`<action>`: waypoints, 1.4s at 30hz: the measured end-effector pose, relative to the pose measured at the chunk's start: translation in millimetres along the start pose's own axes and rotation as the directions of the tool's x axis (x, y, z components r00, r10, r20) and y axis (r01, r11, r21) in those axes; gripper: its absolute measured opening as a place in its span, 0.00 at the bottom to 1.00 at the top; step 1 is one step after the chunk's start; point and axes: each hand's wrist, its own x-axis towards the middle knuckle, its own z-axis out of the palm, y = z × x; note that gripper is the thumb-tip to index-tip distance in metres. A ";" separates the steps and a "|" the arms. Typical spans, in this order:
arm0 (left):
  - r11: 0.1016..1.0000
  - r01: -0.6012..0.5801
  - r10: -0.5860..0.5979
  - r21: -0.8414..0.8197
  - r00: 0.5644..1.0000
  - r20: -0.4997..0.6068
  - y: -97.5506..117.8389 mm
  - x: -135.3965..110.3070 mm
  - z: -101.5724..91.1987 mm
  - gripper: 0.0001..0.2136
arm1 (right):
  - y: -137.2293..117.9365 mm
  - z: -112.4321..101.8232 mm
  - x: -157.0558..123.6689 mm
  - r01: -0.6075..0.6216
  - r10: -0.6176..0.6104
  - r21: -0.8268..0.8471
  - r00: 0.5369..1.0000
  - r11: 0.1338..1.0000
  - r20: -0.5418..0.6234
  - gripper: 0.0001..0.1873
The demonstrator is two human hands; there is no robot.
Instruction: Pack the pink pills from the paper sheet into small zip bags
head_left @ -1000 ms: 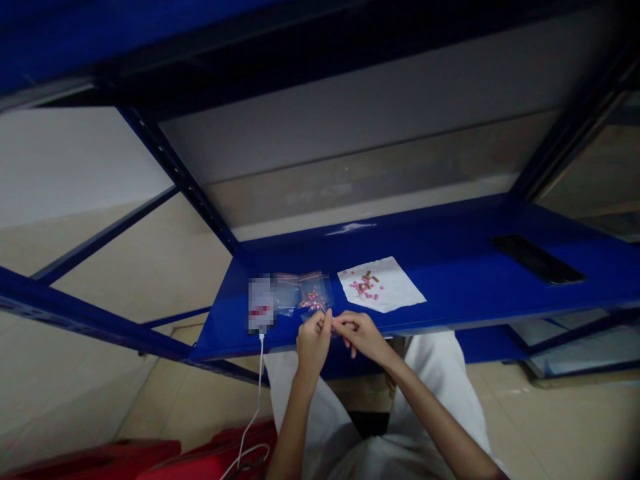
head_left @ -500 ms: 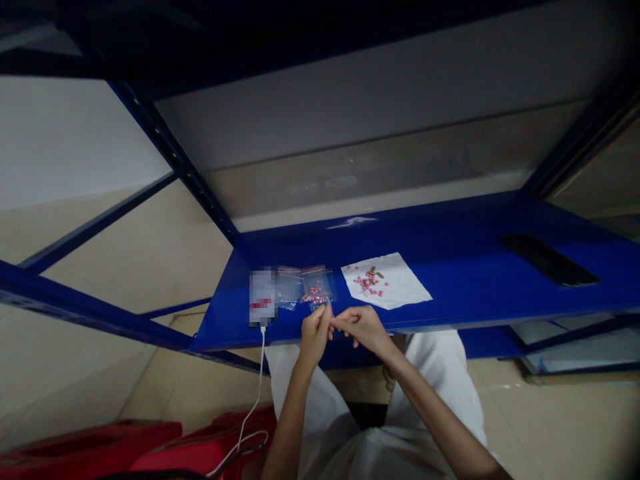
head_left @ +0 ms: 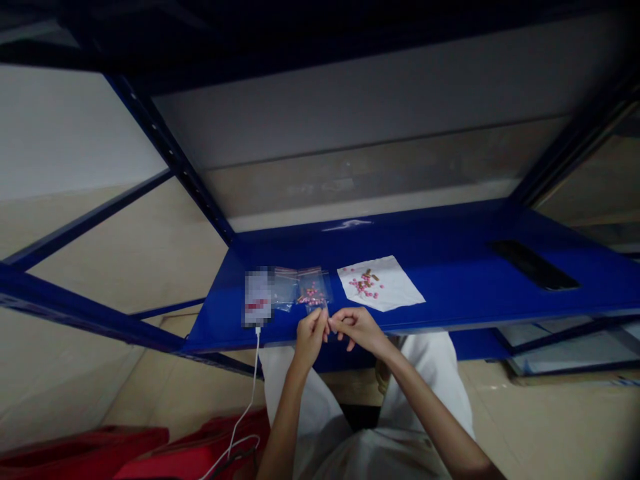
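My left hand [head_left: 310,335] is closed in a pinch at the shelf's front edge, on what looks like a small clear plastic bag [head_left: 316,309]. Fingertip to fingertip with it, my right hand [head_left: 359,328] also pinches, its other fingers curled; whatever sits between those fingertips is too small to make out. Just beyond the left hand lies a clear zip bag [head_left: 311,279] holding pink tablets and a few brown capsules. Another clear zip bag [head_left: 285,287] lies flat to its left. On a white paper sheet [head_left: 400,287] are loose pink tablets [head_left: 367,292] and brown capsules [head_left: 369,273].
At the left end of the blue shelf [head_left: 440,247] is a blurred-out phone-like device [head_left: 257,297] with a white cable [head_left: 253,387] hanging down. A dark phone [head_left: 535,265] lies at the right. Blue uprights and an upper shelf frame the space. Red plastic stools or bins [head_left: 85,453] stand lower left.
The view has shifted slightly, moving the shelf and its things a little left in the picture. My hands stay together, with a slightly wider gap between their fingertips.
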 end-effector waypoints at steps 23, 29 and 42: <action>0.999 -0.030 0.031 -0.015 0.997 0.072 -1.2 -2.2 -3.6 0.17 | -2.2 -1.2 -3.2 0.000 0.000 0.003 0.999 1.000 0.039 0.20; 0.994 -0.056 0.048 0.095 0.995 0.083 -3.5 -1.5 -2.0 0.15 | -4.8 2.7 -3.9 0.003 0.000 0.049 0.998 0.999 -0.062 0.18; 0.766 -0.088 0.168 0.637 0.984 -0.066 35.8 -19.7 4.2 0.09 | -6.3 10.5 -14.4 0.099 -0.171 -0.244 0.940 0.965 -0.295 0.11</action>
